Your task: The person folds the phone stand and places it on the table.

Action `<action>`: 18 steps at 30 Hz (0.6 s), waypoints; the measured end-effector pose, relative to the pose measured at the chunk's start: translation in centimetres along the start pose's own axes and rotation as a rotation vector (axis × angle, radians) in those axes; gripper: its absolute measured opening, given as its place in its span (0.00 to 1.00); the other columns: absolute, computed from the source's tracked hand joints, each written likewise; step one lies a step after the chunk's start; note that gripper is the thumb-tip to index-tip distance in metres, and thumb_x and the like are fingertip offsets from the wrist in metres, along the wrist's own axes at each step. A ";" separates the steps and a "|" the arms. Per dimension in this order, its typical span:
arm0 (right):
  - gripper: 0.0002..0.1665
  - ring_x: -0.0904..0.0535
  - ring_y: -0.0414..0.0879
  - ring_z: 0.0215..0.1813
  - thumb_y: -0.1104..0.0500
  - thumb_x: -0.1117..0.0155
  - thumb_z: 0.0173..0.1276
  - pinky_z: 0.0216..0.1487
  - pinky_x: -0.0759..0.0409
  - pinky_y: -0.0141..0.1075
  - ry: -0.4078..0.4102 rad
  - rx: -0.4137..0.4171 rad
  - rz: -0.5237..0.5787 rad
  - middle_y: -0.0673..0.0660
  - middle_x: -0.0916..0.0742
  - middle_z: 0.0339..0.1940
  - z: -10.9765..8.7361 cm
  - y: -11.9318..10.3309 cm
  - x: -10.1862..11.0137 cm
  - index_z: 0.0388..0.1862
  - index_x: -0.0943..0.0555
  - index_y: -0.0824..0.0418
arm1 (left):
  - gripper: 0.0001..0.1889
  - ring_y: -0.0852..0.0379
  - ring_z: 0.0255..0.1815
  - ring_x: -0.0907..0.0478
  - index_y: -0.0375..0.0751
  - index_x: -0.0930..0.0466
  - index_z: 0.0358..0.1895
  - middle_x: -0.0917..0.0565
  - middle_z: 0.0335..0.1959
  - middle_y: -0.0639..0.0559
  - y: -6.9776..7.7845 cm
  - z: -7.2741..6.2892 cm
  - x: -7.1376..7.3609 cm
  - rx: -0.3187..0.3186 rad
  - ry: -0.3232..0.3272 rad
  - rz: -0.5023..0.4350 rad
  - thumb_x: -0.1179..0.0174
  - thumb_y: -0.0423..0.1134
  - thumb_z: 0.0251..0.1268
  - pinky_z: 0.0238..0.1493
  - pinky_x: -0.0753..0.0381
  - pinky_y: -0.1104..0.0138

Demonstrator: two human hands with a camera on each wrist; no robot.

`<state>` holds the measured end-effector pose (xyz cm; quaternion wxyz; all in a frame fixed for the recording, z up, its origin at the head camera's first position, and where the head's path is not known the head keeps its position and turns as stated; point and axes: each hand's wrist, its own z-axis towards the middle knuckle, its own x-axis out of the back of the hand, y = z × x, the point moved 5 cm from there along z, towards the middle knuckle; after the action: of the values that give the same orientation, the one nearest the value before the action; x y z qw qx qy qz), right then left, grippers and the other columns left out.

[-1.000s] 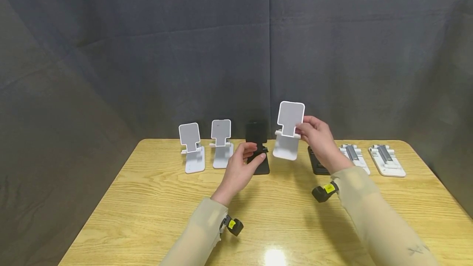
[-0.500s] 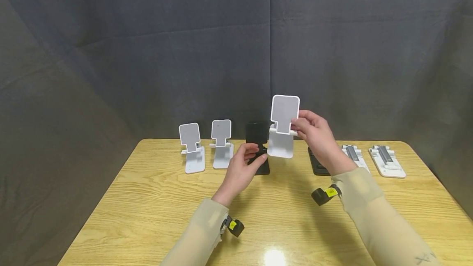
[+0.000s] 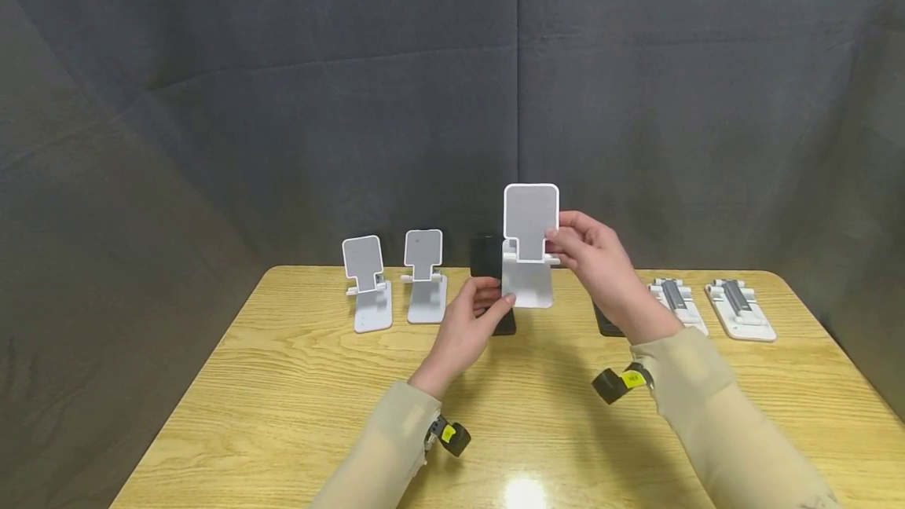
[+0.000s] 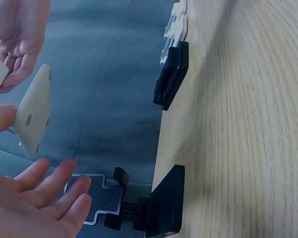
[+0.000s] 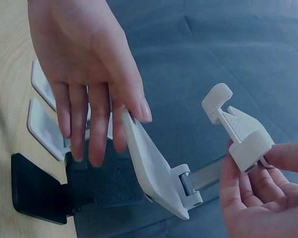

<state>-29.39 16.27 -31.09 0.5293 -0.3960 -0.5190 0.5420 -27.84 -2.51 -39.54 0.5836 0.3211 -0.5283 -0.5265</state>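
Observation:
In the head view my right hand [image 3: 597, 261] holds a white phone stand [image 3: 530, 222] off the table by the side of its upper plate, near the hinge. The stand is unfolded, its flat base [image 5: 156, 171] hanging below. My left hand [image 3: 470, 328] is at the base's lower left edge. In the left wrist view, its thumb meets the base [image 4: 35, 114] while the other fingers [image 4: 64, 198] reach out fairly straight, apart from it. Behind the left hand stands an unfolded black phone stand [image 3: 486, 256], partly hidden; its black base [image 4: 169, 203] rests on the table.
Two unfolded white stands [image 3: 364, 264] [image 3: 424, 254] are to the left on the wooden table [image 3: 283, 415]. Right of my right hand lie a folded black stand [image 3: 608, 324], mostly covered, and two folded white stands [image 3: 677, 301] [image 3: 738, 306]. A dark curtain [image 3: 353, 100] hangs behind.
My right hand has carried the white phone stand leftward, so its base now meets the left hand and covers part of the black stand. The left hand has barely moved.

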 end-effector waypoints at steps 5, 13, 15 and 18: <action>0.24 0.21 0.51 0.59 0.53 0.45 0.81 0.68 0.29 0.43 -0.014 0.000 -0.017 0.62 0.18 0.60 -0.4 -0.4 -0.5 0.66 0.28 0.68 | 0.24 0.51 0.56 0.20 0.36 0.26 0.63 0.17 0.53 0.44 0.0 0.0 -0.3 0.033 -0.007 -0.013 0.39 0.50 0.74 0.61 0.24 0.59; 0.23 0.21 0.51 0.60 0.55 0.45 0.82 0.68 0.29 0.41 -0.037 0.005 -0.018 0.63 0.18 0.61 -0.7 -0.4 -1.1 0.67 0.29 0.68 | 0.25 0.48 0.55 0.19 0.33 0.27 0.63 0.16 0.54 0.42 0.0 0.1 -0.8 0.058 -0.039 -0.040 0.41 0.50 0.75 0.57 0.21 0.56; 0.23 0.20 0.50 0.59 0.56 0.45 0.81 0.66 0.27 0.39 -0.041 0.011 -0.005 0.64 0.18 0.60 -0.8 -0.3 -1.2 0.66 0.29 0.69 | 0.25 0.47 0.57 0.19 0.32 0.27 0.63 0.17 0.55 0.40 0.1 0.1 -0.9 0.055 -0.045 -0.056 0.41 0.48 0.76 0.57 0.21 0.55; 0.22 0.20 0.49 0.57 0.57 0.45 0.81 0.62 0.25 0.36 -0.047 0.014 0.007 0.64 0.17 0.59 -0.8 -0.3 -1.4 0.66 0.29 0.70 | 0.24 0.46 0.60 0.21 0.32 0.29 0.65 0.18 0.58 0.38 0.1 0.1 -1.1 0.055 -0.054 -0.082 0.42 0.46 0.77 0.59 0.22 0.55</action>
<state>-28.39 15.02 -31.09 0.5177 -0.3811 -0.5260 0.5569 -27.74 -1.39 -39.75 0.5381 0.3440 -0.5444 -0.5439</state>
